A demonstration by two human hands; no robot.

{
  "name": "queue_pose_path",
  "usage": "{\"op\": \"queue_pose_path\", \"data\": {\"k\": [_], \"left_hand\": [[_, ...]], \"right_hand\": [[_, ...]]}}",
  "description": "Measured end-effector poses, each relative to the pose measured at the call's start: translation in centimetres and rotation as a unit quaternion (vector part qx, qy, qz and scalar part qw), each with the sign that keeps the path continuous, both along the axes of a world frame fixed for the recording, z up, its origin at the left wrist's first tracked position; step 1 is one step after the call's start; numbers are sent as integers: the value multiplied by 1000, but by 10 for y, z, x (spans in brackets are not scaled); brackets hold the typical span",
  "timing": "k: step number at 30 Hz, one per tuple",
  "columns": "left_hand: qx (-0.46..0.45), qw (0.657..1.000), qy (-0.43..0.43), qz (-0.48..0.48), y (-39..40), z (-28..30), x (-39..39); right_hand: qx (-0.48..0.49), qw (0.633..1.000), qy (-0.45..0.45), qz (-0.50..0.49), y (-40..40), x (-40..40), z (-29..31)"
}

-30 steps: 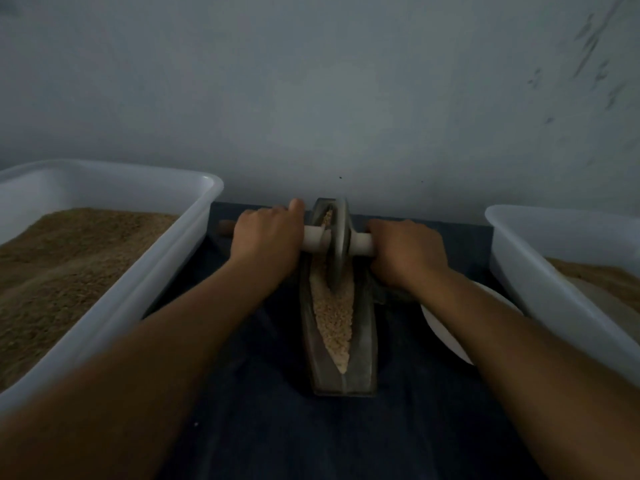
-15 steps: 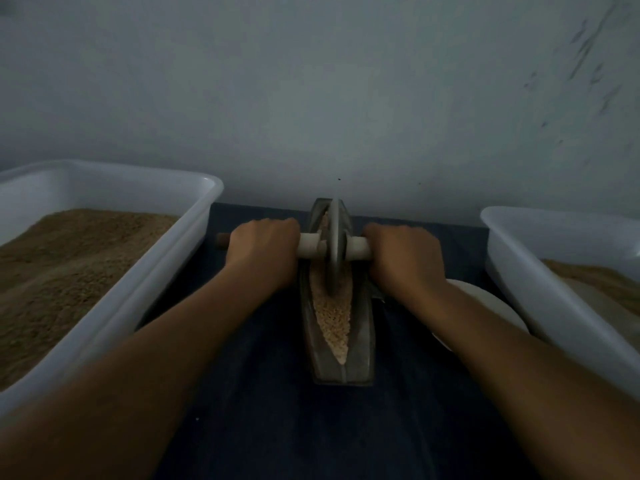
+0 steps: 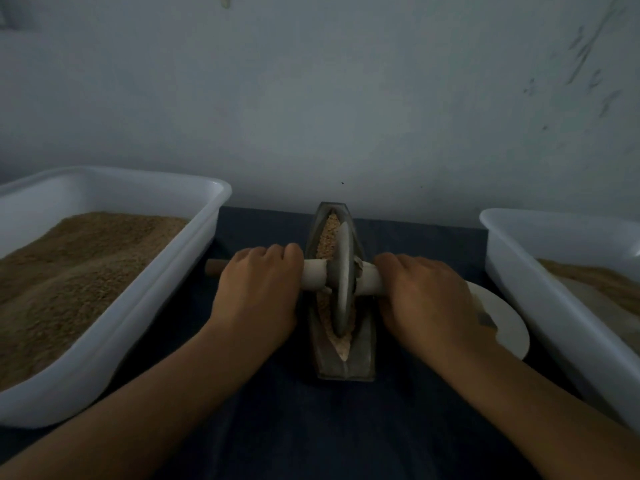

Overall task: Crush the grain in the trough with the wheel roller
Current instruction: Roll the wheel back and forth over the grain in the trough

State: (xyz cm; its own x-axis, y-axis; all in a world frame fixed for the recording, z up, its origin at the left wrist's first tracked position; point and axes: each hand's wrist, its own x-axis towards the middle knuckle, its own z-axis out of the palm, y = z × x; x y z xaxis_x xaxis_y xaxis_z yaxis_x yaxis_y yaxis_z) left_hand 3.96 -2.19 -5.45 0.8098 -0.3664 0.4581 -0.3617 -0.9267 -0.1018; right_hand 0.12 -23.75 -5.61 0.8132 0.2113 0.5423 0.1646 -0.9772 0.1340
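Right now you are mid-stroke: your left hand (image 3: pixel 258 289) and right hand (image 3: pixel 420 299) each have their fingers clenched around one end of the wheel roller's (image 3: pixel 343 282) pale axle, left at nine o'clock of the disc and right at three o'clock. The disc stands upright in the trough (image 3: pixel 343 362), about midway along it, biting into the grain (image 3: pixel 325 237).

Judging by the look of it, the job is only partly done. Grain at the twelve o'clock end looks coarse and whole, while the bit at the six o'clock tip (image 3: pixel 344 348) seems paler and finer, though the dim light makes that hard to confirm. Many passes likely remain.

On the desk (image 3: pixel 311 427), a white bin (image 3: pixel 114 327) of brown meal sits at nine o'clock, another bin (image 3: pixel 554 306) at three o'clock, with a white plate (image 3: pixel 502 320) just beside your right wrist.
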Motion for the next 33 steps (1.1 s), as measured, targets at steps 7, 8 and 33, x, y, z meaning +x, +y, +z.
{"op": "queue_pose_path", "data": {"k": [7,8,33], "left_hand": [[-2,999,41,16,-15,2,52],[-2,999,44,20,-17,4,61],[42,996,12,81,-17,8,17]], "right_hand": [[-45,998,-7,-48,-7,54,-7],[-54,997,-4,-50,-9,63,-6],[-53,997,19,-49,-4,16,-6]]}}
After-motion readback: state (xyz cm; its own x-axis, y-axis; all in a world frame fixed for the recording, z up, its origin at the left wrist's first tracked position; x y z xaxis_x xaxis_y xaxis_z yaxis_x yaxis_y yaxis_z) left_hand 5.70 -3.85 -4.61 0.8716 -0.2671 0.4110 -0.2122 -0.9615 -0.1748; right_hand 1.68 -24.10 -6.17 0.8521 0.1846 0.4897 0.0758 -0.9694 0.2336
